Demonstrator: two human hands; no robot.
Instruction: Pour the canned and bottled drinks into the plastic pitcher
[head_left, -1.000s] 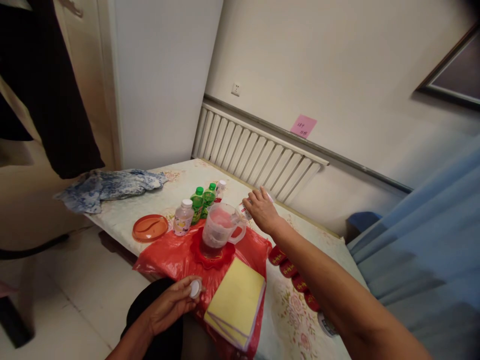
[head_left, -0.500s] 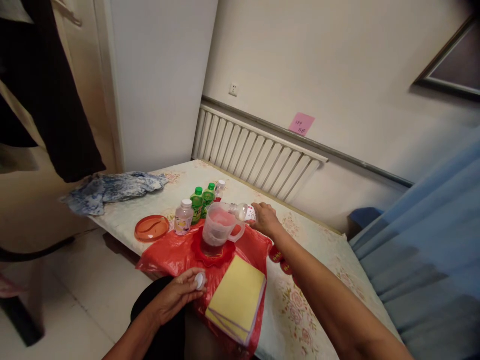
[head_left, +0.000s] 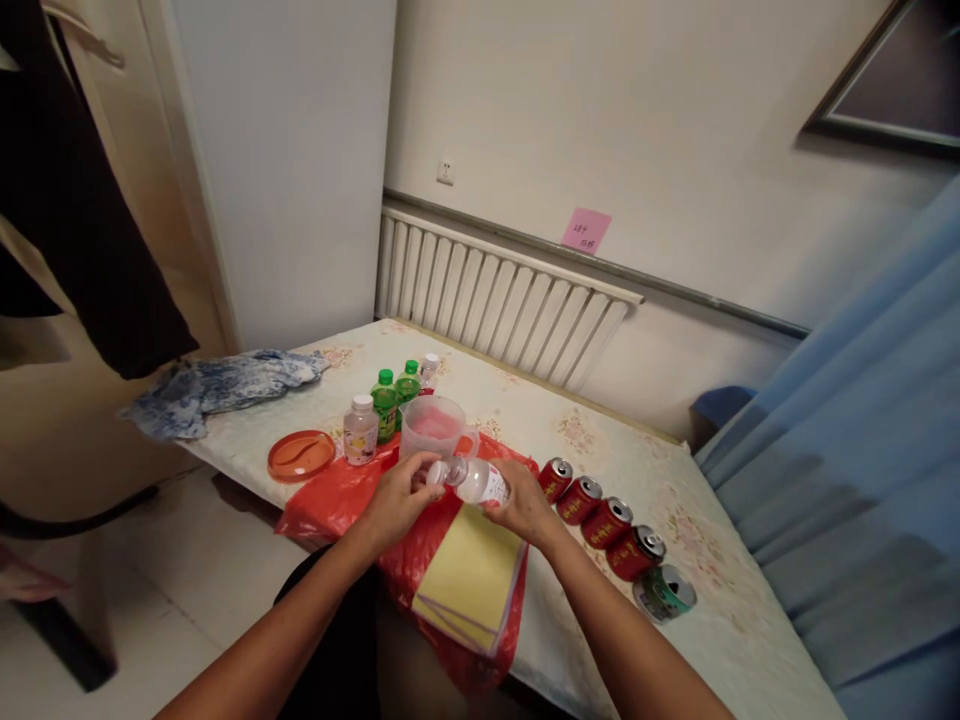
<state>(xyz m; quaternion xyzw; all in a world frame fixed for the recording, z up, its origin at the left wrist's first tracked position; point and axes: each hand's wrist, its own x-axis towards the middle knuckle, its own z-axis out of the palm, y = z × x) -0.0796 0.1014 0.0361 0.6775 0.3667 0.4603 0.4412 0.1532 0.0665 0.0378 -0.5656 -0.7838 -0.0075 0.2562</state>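
My right hand [head_left: 525,505] grips a small clear plastic bottle [head_left: 476,480], held nearly level over the red plastic bag [head_left: 337,495]. My left hand [head_left: 397,497] is closed at the bottle's mouth, fingers pinched on its white cap [head_left: 435,469]. Just behind the hands stands a clear jug [head_left: 433,428] with pink liquid in it. A yellow pad [head_left: 469,575] lies on the bag below my right hand.
Two green bottles [head_left: 396,395] and two small clear bottles [head_left: 361,428] stand left of the jug. An orange lid [head_left: 301,454] lies near the table's left edge. Several red cans [head_left: 592,505] lie in a row at right. A blue patterned cloth [head_left: 225,378] is at far left.
My right hand has drawn the bottle back from the jug's rim toward me and lowered it. My left hand has come up from the table's near edge with the cap to the bottle's mouth.
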